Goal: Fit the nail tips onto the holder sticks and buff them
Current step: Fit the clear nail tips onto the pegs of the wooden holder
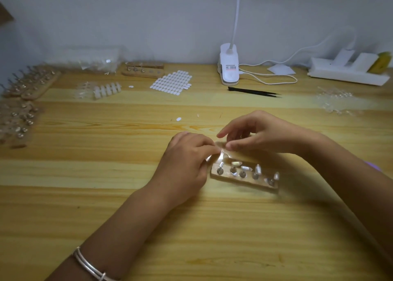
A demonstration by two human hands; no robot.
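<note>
Now, over the table (pixel 85 195), the left hand (pixel 182 163) and right hand (pixel 261 134) together pinch a nail tip (pixel 221 153) at eleven o'clock of the holder block (pixel 244 180); several fitted tips (pixel 246 168) stand on it, so buffing probably remains.

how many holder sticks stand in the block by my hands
5 holder sticks, in a row along the wooden block: one at its left end, three mid-block, one at its right end. The right hand may hide more.
</note>
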